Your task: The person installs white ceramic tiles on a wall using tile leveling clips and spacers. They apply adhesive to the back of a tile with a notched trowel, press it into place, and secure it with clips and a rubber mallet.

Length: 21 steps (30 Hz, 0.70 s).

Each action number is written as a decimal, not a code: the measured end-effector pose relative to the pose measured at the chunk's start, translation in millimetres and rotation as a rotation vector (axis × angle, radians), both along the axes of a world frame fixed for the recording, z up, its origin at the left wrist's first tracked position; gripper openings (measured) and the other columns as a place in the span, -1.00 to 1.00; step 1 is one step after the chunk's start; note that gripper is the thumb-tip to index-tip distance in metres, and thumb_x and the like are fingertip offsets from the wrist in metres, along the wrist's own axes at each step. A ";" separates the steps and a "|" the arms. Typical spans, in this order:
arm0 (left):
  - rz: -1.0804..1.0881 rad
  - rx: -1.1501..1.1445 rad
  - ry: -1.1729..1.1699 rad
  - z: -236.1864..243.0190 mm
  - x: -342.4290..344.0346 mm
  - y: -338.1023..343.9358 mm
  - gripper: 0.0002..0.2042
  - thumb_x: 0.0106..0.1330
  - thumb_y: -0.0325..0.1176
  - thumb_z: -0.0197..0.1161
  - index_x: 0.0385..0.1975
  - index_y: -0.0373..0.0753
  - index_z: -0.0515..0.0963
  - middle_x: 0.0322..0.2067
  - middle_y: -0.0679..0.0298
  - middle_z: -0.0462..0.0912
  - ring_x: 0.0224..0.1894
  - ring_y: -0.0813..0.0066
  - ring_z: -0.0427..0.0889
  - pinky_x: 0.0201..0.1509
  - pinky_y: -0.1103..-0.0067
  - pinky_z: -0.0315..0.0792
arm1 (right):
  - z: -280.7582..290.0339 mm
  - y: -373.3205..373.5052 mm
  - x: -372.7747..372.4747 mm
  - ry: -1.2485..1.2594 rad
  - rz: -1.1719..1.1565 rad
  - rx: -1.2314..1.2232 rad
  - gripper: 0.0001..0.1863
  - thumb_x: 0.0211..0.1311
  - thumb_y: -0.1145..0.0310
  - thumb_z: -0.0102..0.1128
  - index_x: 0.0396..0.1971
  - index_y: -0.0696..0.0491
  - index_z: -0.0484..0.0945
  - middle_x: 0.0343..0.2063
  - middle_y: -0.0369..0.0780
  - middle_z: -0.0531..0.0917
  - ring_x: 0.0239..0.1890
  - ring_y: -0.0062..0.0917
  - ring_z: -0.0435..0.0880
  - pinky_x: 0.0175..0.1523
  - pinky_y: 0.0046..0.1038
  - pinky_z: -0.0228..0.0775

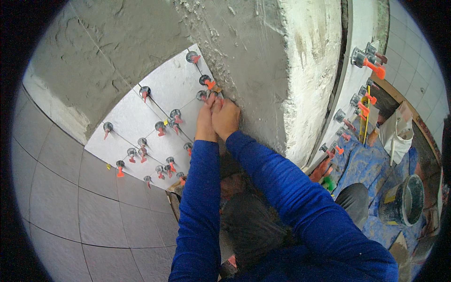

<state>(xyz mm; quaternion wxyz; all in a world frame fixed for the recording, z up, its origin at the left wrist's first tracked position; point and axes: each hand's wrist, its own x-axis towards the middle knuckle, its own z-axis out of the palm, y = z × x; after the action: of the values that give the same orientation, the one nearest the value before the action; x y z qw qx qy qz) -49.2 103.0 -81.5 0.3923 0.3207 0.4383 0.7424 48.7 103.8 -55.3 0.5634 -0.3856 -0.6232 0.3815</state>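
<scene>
My left hand (206, 123) and my right hand (227, 116) are together at the right edge of the pale tiles (152, 109) on the wall. Fingers of both hands are closed and meet at a small spot where what they pinch is hidden. Right beside my left fingertips is a dark round tile-levelling knob (201, 96). Just above them sits another levelling knob with an orange-red handle (206, 81). Several more such knobs, with red handles, stand along the joints between the tiles. Grey mortar (249, 80) covers the wall to the right of my hands.
Grey floor tiles (51, 192) lie at the left. On the right, a white strip (345, 98) carries more red-handled knobs. Beyond it are a blue sheet (361, 164), a dark bucket (401, 201), a white bag (397, 134) and a trowel-like pointed tool (400, 249).
</scene>
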 end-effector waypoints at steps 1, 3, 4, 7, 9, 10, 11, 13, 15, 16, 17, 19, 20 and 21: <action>0.039 -0.026 0.088 1.6 0.0 -1.3 -0.75 0.50 -0.14 0.27 -0.07 -0.18 0.62 -0.33 0.41 0.64 -0.28 0.58 0.57 -0.16 0.59 0.47 | -0.7 0.0 0.2 0.006 0.003 0.029 -0.61 0.40 0.19 0.11 -0.42 0.25 0.66 -0.42 0.18 0.68 -0.28 0.16 0.69 -0.15 0.04 0.50; 0.010 -0.041 0.064 4.3 2.9 -4.1 -0.75 0.50 -0.12 0.26 -0.08 -0.16 0.62 -0.34 0.40 0.65 -0.28 0.58 0.59 -0.17 0.59 0.48 | -1.6 0.7 -0.6 0.007 -0.011 0.011 -0.60 0.40 0.19 0.11 -0.42 0.25 0.66 -0.41 0.19 0.68 -0.28 0.17 0.69 -0.14 0.04 0.50; -0.054 -0.024 -0.049 6.9 5.2 -2.6 -0.75 0.51 -0.11 0.24 -0.09 -0.16 0.63 -0.34 0.39 0.65 -0.28 0.57 0.60 -0.17 0.58 0.49 | -1.7 1.3 -0.7 -0.008 -0.003 -0.012 -0.60 0.40 0.19 0.11 -0.42 0.25 0.66 -0.41 0.20 0.67 -0.28 0.17 0.69 -0.14 0.04 0.50; -0.100 0.025 -0.281 8.6 14.4 -6.6 -0.74 0.53 -0.10 0.20 -0.13 -0.17 0.63 -0.36 0.38 0.66 -0.33 0.54 0.61 -0.21 0.56 0.50 | 0.0 -0.8 2.9 -0.102 -0.002 -0.018 -0.61 0.40 0.16 0.14 -0.32 0.26 0.64 -0.36 0.18 0.69 -0.24 0.16 0.69 -0.12 0.00 0.50; -0.085 0.047 -0.337 2.6 22.9 -15.2 -0.74 0.53 -0.11 0.19 -0.17 -0.18 0.62 -0.38 0.39 0.65 -0.38 0.53 0.60 -0.25 0.55 0.51 | -2.7 -13.2 16.4 -0.087 0.079 0.014 -0.65 0.41 0.21 0.13 -0.18 0.25 0.59 -0.30 0.17 0.70 -0.19 0.14 0.69 -0.08 0.01 0.49; -0.075 0.051 -0.329 -1.9 27.7 -21.3 -0.75 0.53 -0.11 0.19 -0.20 -0.18 0.61 -0.40 0.39 0.63 -0.41 0.54 0.59 -0.27 0.55 0.52 | -3.7 -20.3 25.8 -0.082 0.112 0.003 -0.66 0.41 0.23 0.13 -0.11 0.25 0.57 -0.27 0.16 0.71 -0.17 0.13 0.69 -0.06 0.02 0.49; -0.069 0.051 -0.319 -8.3 34.1 -28.2 -0.75 0.53 -0.11 0.19 -0.23 -0.18 0.60 -0.42 0.40 0.62 -0.43 0.54 0.58 -0.28 0.54 0.52 | -7.7 -30.8 39.2 -0.051 0.174 -0.008 -0.64 0.39 0.21 0.20 -0.07 0.24 0.56 -0.30 0.08 0.71 -0.21 -0.04 0.71 -0.08 -0.12 0.51; 0.059 -0.002 -0.217 -26.6 50.2 -47.3 -0.77 0.51 -0.13 0.23 -0.25 -0.17 0.58 -0.43 0.40 0.60 -0.47 0.57 0.56 -0.33 0.56 0.51 | -32.6 -64.6 86.3 0.023 0.337 0.149 -0.66 0.36 0.27 0.29 -0.02 0.20 0.57 -0.35 -0.07 0.66 -0.29 -0.39 0.66 -0.11 -0.35 0.52; 0.204 -0.033 -0.171 -47.0 68.6 -65.3 -0.78 0.48 -0.15 0.26 -0.31 -0.15 0.55 -0.47 0.42 0.55 -0.49 0.59 0.55 -0.36 0.60 0.48 | -66.8 -93.8 149.0 -0.162 0.485 0.190 -0.75 0.42 0.36 0.23 -0.03 0.17 0.55 -0.42 -0.22 0.58 -0.35 -0.54 0.59 -0.17 -0.43 0.51; 0.286 -0.038 -0.183 -61.0 87.0 -70.1 -0.78 0.46 -0.17 0.28 -0.36 -0.14 0.52 -0.51 0.43 0.51 -0.49 0.61 0.54 -0.38 0.63 0.44 | -87.5 -107.8 178.7 -0.146 0.693 -0.077 -0.82 0.43 0.40 0.21 -0.08 0.16 0.56 -0.43 -0.28 0.57 -0.41 -0.64 0.57 -0.26 -0.50 0.47; 0.350 -0.119 -0.226 -70.2 95.9 -76.3 -0.77 0.45 -0.18 0.30 -0.41 -0.14 0.50 -0.54 0.45 0.47 -0.49 0.62 0.54 -0.40 0.66 0.41 | -109.0 -116.6 208.5 -0.228 0.868 -0.162 -0.86 0.45 0.42 0.18 -0.11 0.15 0.57 -0.44 -0.33 0.56 -0.45 -0.72 0.54 -0.33 -0.55 0.44; 0.380 -0.085 -0.077 -78.9 97.5 -87.5 -0.80 0.43 -0.27 0.32 -0.39 -0.21 0.53 -0.49 0.38 0.55 -0.46 0.60 0.58 -0.36 0.62 0.46 | -149.4 -119.5 260.4 -0.555 1.068 0.069 -0.83 0.32 0.40 0.24 -0.15 0.13 0.59 -0.32 -0.04 0.69 -0.27 -0.09 0.72 -0.18 -0.22 0.56; 0.375 -0.091 0.075 -79.6 94.8 -91.9 -0.83 0.42 -0.29 0.34 -0.34 -0.23 0.56 -0.45 0.35 0.60 -0.42 0.58 0.61 -0.30 0.61 0.51 | -165.9 -119.7 282.8 -0.715 1.152 0.118 -0.80 0.34 0.32 0.23 -0.17 0.12 0.62 -0.29 0.00 0.70 -0.24 -0.02 0.71 -0.15 -0.15 0.58; 0.389 -0.049 0.233 -78.1 91.4 -93.8 -0.84 0.41 -0.30 0.35 -0.30 -0.25 0.59 -0.40 0.31 0.65 -0.38 0.56 0.63 -0.25 0.59 0.55 | -177.8 -117.5 303.3 -0.892 1.193 0.078 -0.78 0.34 0.29 0.22 -0.14 0.11 0.61 -0.30 0.00 0.70 -0.24 -0.02 0.71 -0.14 -0.13 0.59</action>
<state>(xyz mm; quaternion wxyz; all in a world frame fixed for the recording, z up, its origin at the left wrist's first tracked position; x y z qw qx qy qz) 42.2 9.2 -159.7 0.1962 0.3042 0.5522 0.7510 352.0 -13.6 -233.1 -0.0325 -0.0800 -0.9092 0.4074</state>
